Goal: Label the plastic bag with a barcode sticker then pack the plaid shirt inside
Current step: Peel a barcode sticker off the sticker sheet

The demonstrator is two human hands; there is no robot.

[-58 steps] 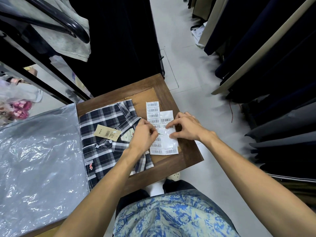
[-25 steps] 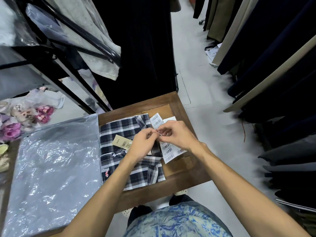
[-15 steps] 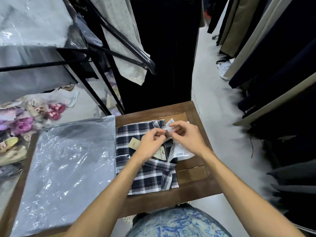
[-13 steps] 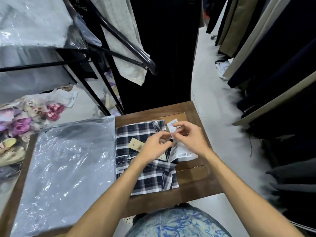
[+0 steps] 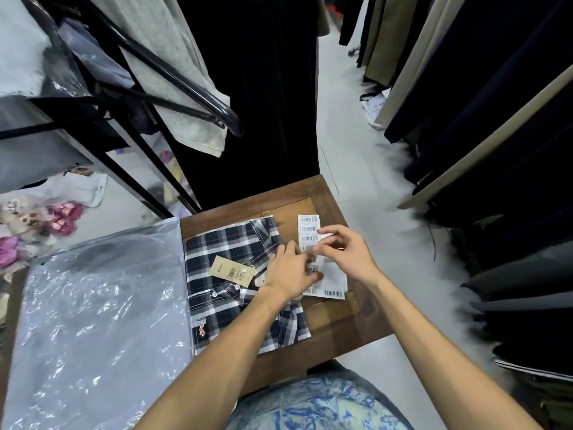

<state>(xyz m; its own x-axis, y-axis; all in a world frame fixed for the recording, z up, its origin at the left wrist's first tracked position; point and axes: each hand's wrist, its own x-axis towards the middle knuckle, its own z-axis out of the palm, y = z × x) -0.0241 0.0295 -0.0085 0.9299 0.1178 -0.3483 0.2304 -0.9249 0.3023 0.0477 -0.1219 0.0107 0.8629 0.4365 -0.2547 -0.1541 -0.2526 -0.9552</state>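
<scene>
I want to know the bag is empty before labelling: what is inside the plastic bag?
The plastic bag lies flat, with nothing visible inside; glare blurs parts. The plaid shirt lies beside it, outside.

On the wooden table, the left hand and the right hand meet over the sticker sheet, beside the plaid shirt and the plastic bag.

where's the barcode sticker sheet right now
The white barcode sticker sheet lies on the brown wooden table, right of the folded plaid shirt, partly under both hands.
</scene>
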